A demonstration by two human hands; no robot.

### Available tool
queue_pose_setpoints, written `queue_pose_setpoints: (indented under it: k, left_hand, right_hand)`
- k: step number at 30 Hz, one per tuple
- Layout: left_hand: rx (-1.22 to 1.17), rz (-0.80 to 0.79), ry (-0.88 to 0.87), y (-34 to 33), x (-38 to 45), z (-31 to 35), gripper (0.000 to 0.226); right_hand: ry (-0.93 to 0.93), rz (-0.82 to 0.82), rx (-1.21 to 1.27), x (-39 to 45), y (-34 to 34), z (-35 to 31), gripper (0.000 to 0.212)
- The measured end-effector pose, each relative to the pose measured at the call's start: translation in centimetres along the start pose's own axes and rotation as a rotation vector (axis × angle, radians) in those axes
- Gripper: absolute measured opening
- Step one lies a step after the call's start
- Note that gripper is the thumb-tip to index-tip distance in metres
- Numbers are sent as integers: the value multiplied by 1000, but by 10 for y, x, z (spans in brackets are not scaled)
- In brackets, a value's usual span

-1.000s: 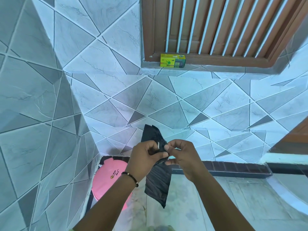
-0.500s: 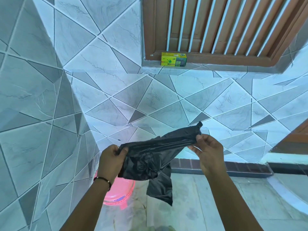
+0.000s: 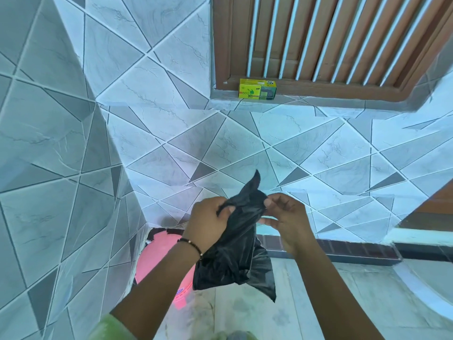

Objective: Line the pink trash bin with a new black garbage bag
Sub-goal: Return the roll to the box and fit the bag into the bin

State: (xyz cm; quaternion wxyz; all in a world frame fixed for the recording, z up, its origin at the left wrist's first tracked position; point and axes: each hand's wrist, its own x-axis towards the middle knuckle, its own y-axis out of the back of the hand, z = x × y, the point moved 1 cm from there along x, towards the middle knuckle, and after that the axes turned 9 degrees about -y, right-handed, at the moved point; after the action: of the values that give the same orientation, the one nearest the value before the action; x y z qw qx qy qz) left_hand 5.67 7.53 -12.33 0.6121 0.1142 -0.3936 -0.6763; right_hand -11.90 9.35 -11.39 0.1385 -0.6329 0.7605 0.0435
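A crumpled black garbage bag [image 3: 239,256] hangs in the air in front of me, one corner sticking up between my hands. My left hand [image 3: 208,223] grips its upper edge with curled fingers. My right hand [image 3: 285,217] pinches the same edge close beside it. Below and to the left, the pink trash bin [image 3: 161,261] stands on the floor in the corner of the tiled walls, partly hidden by my left forearm and the bag.
A yellow-green box of bin bags [image 3: 257,88] sits on the window sill under a wooden louvred window [image 3: 331,38]. Tiled walls close in at the left and ahead. A dark tile skirting [image 3: 355,250] runs along the floor, and a white curved edge [image 3: 426,288] lies at the right.
My hands had pulled the bag out wide half a second ago; now they have come back together at its top edge, and the bag hangs down bunched.
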Motion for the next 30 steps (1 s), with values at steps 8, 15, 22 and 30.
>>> queue_pose_setpoints:
  k: [8, 15, 22, 30]
  left_hand:
    - [-211, 299, 301, 20, 3, -54, 14]
    - [-64, 426, 344, 60, 18, -80, 13]
    - [471, 88, -319, 87, 4, -74, 13]
    - [673, -41, -187, 73, -2, -93, 30]
  right_hand:
    - [-45, 311, 324, 6, 14, -5, 20]
    - [751, -127, -713, -21, -13, -26, 14]
    - [329, 46, -1479, 17, 18, -17, 46]
    - [435, 162, -1457, 21, 26, -31, 33]
